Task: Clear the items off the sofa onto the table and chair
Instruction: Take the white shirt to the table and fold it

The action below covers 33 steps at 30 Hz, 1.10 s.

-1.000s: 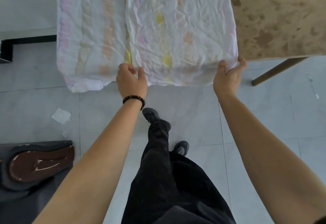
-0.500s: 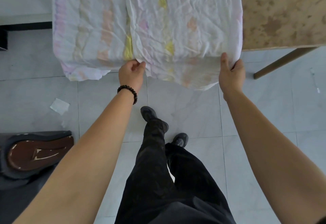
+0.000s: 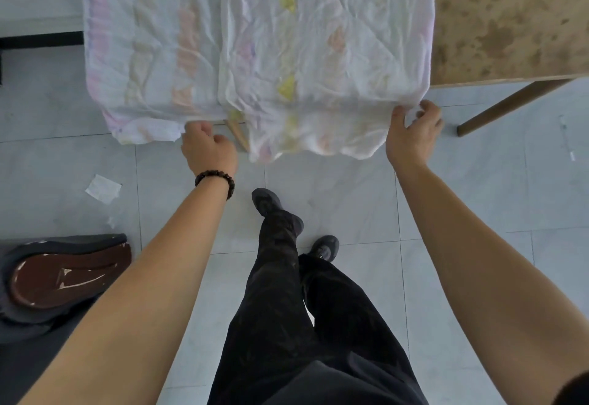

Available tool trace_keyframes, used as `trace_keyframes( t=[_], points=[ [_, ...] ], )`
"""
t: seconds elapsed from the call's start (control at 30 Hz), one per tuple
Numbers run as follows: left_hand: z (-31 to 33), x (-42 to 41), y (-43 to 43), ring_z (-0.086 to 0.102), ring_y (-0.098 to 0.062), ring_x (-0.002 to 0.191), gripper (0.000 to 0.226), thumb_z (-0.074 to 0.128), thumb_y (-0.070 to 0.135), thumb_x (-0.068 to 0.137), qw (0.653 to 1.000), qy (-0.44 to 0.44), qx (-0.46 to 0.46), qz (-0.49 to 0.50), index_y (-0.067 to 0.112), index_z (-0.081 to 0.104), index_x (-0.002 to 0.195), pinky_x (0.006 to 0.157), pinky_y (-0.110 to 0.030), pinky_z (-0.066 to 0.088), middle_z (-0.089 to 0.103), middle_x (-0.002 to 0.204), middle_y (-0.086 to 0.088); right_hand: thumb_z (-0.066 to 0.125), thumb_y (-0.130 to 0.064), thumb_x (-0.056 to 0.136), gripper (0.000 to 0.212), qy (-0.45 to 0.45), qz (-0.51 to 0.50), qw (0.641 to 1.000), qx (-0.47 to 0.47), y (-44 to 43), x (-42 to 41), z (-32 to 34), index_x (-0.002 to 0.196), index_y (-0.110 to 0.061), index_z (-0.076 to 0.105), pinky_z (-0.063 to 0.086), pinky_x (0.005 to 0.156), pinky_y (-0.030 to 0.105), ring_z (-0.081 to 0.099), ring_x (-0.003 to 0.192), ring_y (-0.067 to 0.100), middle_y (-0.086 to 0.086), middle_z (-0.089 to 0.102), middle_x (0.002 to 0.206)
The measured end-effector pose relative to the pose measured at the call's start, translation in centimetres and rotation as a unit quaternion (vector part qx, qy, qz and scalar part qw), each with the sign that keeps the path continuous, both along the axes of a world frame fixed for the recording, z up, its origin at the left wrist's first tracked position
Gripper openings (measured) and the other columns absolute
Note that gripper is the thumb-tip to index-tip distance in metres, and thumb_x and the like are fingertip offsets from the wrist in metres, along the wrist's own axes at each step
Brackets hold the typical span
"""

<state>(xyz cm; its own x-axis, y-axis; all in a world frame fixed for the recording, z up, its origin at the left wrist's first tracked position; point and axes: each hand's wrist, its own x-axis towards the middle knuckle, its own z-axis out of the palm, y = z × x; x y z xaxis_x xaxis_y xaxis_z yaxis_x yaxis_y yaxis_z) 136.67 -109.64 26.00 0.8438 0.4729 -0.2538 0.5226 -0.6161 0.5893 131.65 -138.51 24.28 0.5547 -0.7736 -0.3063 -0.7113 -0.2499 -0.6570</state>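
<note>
The left hand (image 3: 208, 149), with a bead bracelet (image 3: 215, 181) on its wrist, sits with its fingers curled just under the hanging edge of the blanket (image 3: 318, 54). Its knuckles are against the cloth, but I cannot tell whether any of it is pinched inside the hand. The right hand (image 3: 414, 130) is at the blanket's near right corner, and white cloth shows between its thumb and curled fingers, so it looks to be lightly pinching that corner.

The blanket is pale and crumpled, with faded pink, orange and yellow stripes. It lies spread in two overlapping folds across the left part of the table (image 3: 510, 22). Its near edge droops over the table's front, and a wooden table leg (image 3: 237, 132) shows in the gap between the folds. The right part of the tabletop is bare and mottled brown.

By my reading, this item has reached the table and needs only letting go, or a last tug to straighten it. A dark piece with a brown wooden panel at the lower left is probably the arm of the sofa (image 3: 63, 274). Its seat is out of view, so I cannot say what remains there. No chair is in sight. A scrap of paper (image 3: 103, 188) lies on the tiled floor (image 3: 478, 197).
</note>
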Motion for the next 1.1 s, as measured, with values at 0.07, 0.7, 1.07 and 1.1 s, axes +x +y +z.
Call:
trace_keyframes(
  t=[0.07, 0.7, 1.07, 1.1],
  points=[
    [1.0, 0.9, -1.0, 0.052, -0.027, 0.105, 0.028, 0.047, 0.0, 0.083, 0.985, -0.136, 0.083, -0.061, 0.006, 0.055, 0.109, 0.086, -0.032, 0.042, 0.056, 0.112, -0.011, 0.049, -0.031, 0.096, 0.058, -0.039, 0.025, 0.993, -0.104, 0.5, 0.3, 0.8, 0.148, -0.014, 0.031, 0.027, 0.116, 0.039, 0.032, 0.138, 0.024, 0.011, 0.023, 0.155],
    [-0.1, 4.8, -2.5, -0.011, -0.033, 0.148, 0.074, 0.008, 0.063, 0.095, 0.892, 0.03, 0.257, -0.371, 0.022, -0.006, 0.154, 0.117, -0.055, -0.009, -0.01, 0.162, -0.011, 0.012, -0.072, 0.094, 0.079, 0.106, 0.357, 0.896, -0.242, 0.0, 4.3, 1.4, 0.158, -0.028, 0.0, -0.012, 0.12, 0.045, -0.012, 0.151, 0.028, 0.012, -0.009, 0.165],
    [0.4, 3.3, -1.8, -0.018, -0.03, 0.147, 0.075, 0.005, 0.068, 0.092, 0.87, 0.041, 0.246, -0.425, 0.027, -0.016, 0.152, 0.115, -0.051, -0.014, -0.019, 0.161, -0.005, 0.025, -0.064, 0.096, 0.08, 0.156, 0.374, 0.881, -0.244, -0.8, 2.2, 2.6, 0.156, -0.028, -0.013, -0.011, 0.121, 0.046, -0.021, 0.149, 0.027, 0.009, -0.02, 0.163],
    [0.5, 3.4, -1.8, -0.009, -0.031, 0.149, 0.072, 0.008, 0.065, 0.094, 0.873, 0.027, 0.248, -0.42, 0.028, -0.005, 0.154, 0.116, -0.051, -0.009, -0.009, 0.163, -0.006, 0.033, -0.058, 0.095, 0.081, 0.155, 0.372, 0.884, -0.238, -0.7, 2.5, 2.6, 0.156, -0.027, -0.011, -0.012, 0.121, 0.047, -0.02, 0.149, 0.028, 0.01, -0.019, 0.163]
  ],
)
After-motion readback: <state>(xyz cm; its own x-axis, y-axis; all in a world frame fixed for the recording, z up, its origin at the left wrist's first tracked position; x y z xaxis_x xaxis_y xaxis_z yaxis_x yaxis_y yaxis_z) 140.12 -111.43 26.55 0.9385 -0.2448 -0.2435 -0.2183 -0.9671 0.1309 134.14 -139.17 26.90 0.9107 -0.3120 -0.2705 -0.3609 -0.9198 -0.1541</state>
